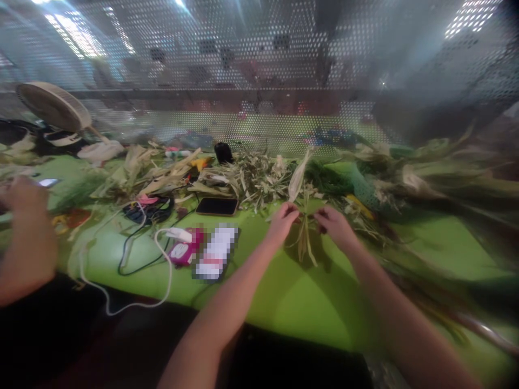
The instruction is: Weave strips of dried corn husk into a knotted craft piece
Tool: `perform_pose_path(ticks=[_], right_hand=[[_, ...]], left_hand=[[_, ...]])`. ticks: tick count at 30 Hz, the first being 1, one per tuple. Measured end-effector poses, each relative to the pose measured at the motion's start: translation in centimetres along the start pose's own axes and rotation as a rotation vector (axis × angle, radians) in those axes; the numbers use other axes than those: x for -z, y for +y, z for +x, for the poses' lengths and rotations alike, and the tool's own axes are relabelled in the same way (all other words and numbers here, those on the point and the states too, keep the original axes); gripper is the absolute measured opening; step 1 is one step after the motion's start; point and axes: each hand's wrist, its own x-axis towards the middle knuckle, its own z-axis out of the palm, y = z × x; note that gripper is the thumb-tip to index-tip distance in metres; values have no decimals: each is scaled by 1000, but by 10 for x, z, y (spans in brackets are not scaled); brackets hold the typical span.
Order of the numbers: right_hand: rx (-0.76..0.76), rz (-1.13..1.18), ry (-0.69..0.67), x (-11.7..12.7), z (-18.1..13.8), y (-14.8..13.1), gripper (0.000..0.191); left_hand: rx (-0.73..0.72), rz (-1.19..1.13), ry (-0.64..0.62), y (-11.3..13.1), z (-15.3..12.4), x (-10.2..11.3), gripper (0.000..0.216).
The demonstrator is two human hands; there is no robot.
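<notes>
My left hand (283, 220) and my right hand (335, 223) meet over the green table (308, 302), both closed on a small bunch of dry leaf strips (303, 237) that hangs down between them. A long pale husk leaf (297, 178) rises just behind the bunch. A heap of dried leaves and husks (247, 175) lies past my hands.
A dark phone (217, 206) lies flat left of my hands, with a pink device (183, 252), white cable (121, 302) and black cable (133, 254) nearer the edge. Another person's arm (24, 237) is at far left. A fan (54, 108) stands back left. More husks (425, 167) pile at right.
</notes>
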Motion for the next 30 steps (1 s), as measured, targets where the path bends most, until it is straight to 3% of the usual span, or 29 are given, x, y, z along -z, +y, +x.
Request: perform_pose_path(ticks=[4,13,18,25,30], right_hand=[[-19,119,-26,1,2,1,28],[193,-156,66,5,-2,-7,23],[222,-171,105,0,-2,-7,22],[232,-216,104,-4,-5,-8,18],[224,-187,106,-1,-8,-12,20]], left_hand=[[45,-39,26,-2,0,0,5],[143,-88,9,-11,3,-3,9],[159,-55,56,-11,5,-5,9],[130,-10,213,-15,8,-8,7],[130,-74,126,-6,7,0,13]])
